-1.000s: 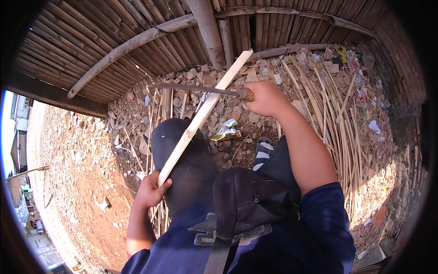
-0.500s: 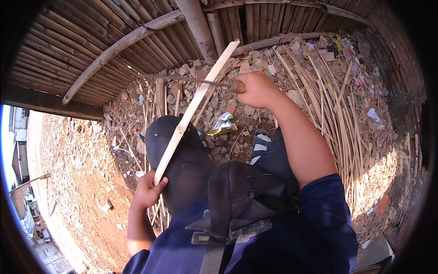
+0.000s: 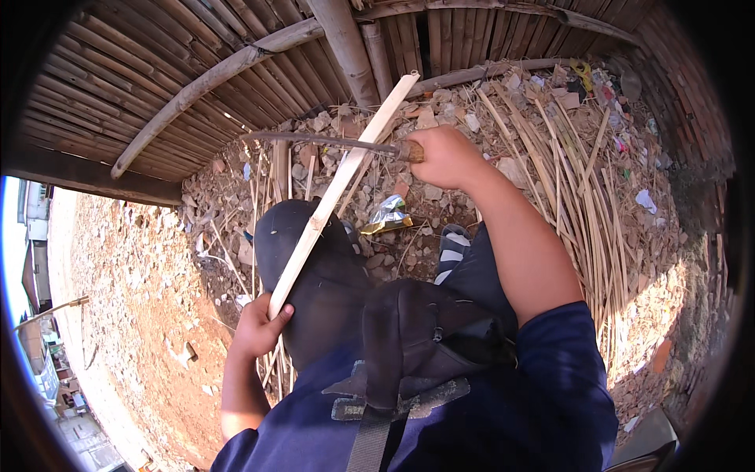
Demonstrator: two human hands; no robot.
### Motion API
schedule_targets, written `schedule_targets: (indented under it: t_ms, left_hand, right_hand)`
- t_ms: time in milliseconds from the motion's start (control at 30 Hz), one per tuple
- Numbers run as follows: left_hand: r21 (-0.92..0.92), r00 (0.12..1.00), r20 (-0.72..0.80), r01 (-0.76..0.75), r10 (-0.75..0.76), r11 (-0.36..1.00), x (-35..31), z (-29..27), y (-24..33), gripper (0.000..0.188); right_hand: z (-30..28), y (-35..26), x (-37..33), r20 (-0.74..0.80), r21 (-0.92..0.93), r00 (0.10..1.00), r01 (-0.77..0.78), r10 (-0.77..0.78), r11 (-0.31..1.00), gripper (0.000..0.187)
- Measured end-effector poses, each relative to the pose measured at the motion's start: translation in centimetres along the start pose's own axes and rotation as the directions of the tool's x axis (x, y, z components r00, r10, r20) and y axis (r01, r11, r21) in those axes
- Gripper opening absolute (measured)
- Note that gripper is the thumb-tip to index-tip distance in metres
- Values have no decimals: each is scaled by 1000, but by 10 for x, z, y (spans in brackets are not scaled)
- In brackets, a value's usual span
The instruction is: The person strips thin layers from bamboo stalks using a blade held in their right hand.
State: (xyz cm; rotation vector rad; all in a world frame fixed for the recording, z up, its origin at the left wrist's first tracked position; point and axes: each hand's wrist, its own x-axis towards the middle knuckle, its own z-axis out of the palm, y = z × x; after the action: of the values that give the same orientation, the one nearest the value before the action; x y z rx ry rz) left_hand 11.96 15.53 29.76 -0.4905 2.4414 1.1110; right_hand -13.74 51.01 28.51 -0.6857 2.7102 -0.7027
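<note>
My left hand (image 3: 262, 325) is closed around the near end of a long, pale bamboo strip (image 3: 338, 186). The strip slants up and away to the right, passing over my dark-trousered left knee (image 3: 292, 236). In my right hand (image 3: 442, 157) is the wooden handle of a long, thin-bladed knife (image 3: 330, 141). Its dark blade points left and lies across the upper part of the strip, apparently touching it. Whether the edge has bitten into the bamboo cannot be made out.
Many split bamboo strips (image 3: 578, 189) lie heaped on the right. Rubble and litter cover the ground, with a shiny foil wrapper (image 3: 387, 214) between my feet. A bamboo-slat wall (image 3: 197, 55) with poles stands ahead; a brick wall (image 3: 684, 94) rises at the right.
Both hands hold nearly the same places, the knife still across the strip. The whole picture has shifted slightly to the right.
</note>
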Motion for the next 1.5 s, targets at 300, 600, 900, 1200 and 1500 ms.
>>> schedule_targets:
  t_ms: [300, 600, 900, 1200, 1500]
  left_hand:
    - [81, 1000, 6, 24, -24, 996, 2, -2, 6, 37]
    - [192, 998, -54, -14, 25, 981, 0, -1, 4, 41]
    - [-90, 989, 145, 54, -41, 994, 6, -11, -2, 39]
    - [243, 997, 37, 59, -70, 968, -1, -10, 12, 41]
    - [23, 998, -37, -42, 43, 999, 7, 2, -20, 35]
  right_hand:
    - [-12, -5, -7, -146, 86, 975, -156, 167, 984, 38]
    - [-16, 25, 8, -125, 94, 967, -213, 223, 973, 38]
    - [7, 13, 10, 74, 72, 997, -33, 27, 997, 36]
    - [2, -15, -7, -140, -42, 987, -84, 77, 996, 37]
    - [9, 124, 28, -384, 235, 802, -393, 457, 889, 36]
